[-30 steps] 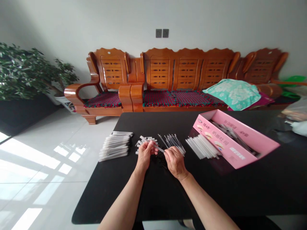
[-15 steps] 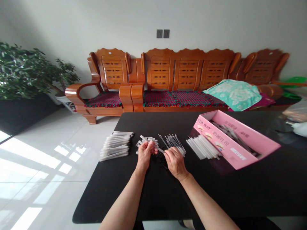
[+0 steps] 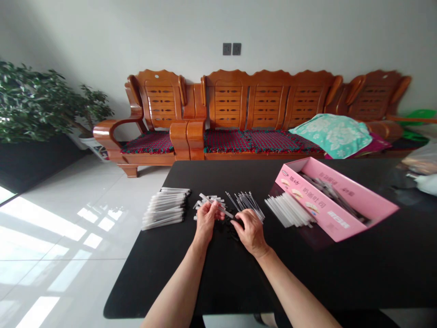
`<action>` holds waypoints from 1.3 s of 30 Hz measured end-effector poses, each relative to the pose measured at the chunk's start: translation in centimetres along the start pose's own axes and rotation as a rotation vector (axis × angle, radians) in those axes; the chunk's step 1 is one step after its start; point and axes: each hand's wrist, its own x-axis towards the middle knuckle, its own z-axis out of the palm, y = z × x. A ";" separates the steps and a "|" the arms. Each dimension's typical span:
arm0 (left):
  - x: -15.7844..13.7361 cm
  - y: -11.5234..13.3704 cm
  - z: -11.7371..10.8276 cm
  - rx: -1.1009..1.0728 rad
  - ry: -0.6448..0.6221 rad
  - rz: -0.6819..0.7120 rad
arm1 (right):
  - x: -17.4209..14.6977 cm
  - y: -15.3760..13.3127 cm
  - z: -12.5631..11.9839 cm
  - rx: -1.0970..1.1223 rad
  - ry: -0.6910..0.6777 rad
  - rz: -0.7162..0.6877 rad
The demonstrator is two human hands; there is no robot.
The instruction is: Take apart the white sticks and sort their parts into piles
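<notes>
My left hand (image 3: 205, 220) is closed round a slim, whitish translucent tube (image 3: 226, 212), pinching it between thumb and fingers. The tube slants down to the right. Close by its lower right end is my right hand (image 3: 251, 230), thumb and forefinger parted, with no object visible between them. Just behind my hands lies a pile of short whitish pieces (image 3: 201, 202). Small black parts (image 3: 232, 230) are scattered beneath, partly hidden. Thin, grey pen refills (image 3: 251, 202) are bunched beyond my right hand. At left, whitish tubes with black ends (image 3: 164, 209) form a stack.
Plain whitish tubes (image 3: 288, 210) lie beside a pink box (image 3: 324, 207) holding more dark, slender pieces. Everything rests on a black table (image 3: 150, 278). Behind it stands a wooden sofa (image 3: 266, 102); a plastic bag (image 3: 421, 159) sits at the far right.
My right thumb and forefinger have parted at the tube's lower end, where they were pinched together. My left hand and its tube stay almost in place.
</notes>
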 end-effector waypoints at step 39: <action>0.2 -0.1 0.0 -0.003 0.044 -0.016 | -0.2 0.1 0.2 0.007 -0.019 0.009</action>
